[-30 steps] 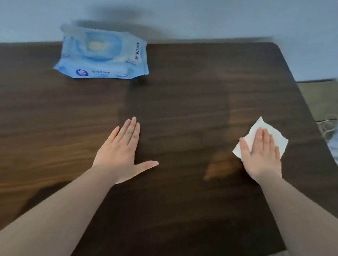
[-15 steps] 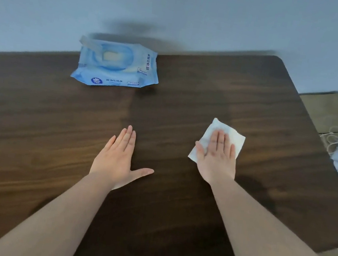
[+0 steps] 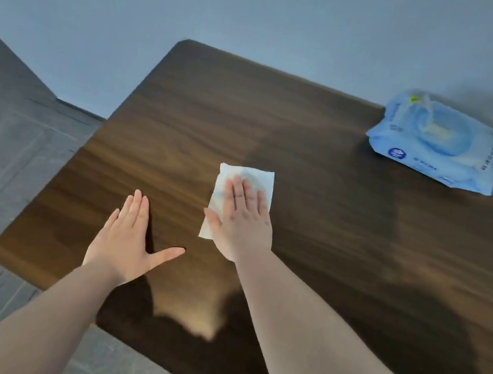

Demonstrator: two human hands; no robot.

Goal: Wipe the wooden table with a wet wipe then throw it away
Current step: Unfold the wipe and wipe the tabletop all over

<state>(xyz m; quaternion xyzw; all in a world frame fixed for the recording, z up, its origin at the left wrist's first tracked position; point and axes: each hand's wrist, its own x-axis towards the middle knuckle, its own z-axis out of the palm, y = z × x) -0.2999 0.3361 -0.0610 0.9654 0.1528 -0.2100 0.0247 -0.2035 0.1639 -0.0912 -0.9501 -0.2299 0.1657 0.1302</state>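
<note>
Head camera, looking down across the dark brown wooden table (image 3: pixel 322 153): at the far left, grey tiled floor (image 3: pixel 4 168) runs along the table's rounded edge. Your left hand (image 3: pixel 127 244) lies flat and empty at about 7 o'clock from the table's middle, fingers together, thumb spread toward the right, gripping nothing. Just beside it, at its 2 o'clock, your right hand (image 3: pixel 242 218) presses palm-down with fingers extended on the white rectangular wet wipe (image 3: pixel 248 176), pinning it flat against the wood rather than pinching it. The wipe's long axis runs roughly 12 to 6 o'clock, in line with your fingers, its far edge showing beyond your fingertips. Well apart at 2 o'clock sits the light blue soft plastic pack of wet wipes (image 3: pixel 434 146) by the pale blue-grey wall (image 3: pixel 264 8). Wiping appears to be under way. The right hand is the one already on the wipe, so any next stroke would likely be yours to make with it; unwiped-looking wood lies to the left, toward 9 o'clock. No bin is visible.
</note>
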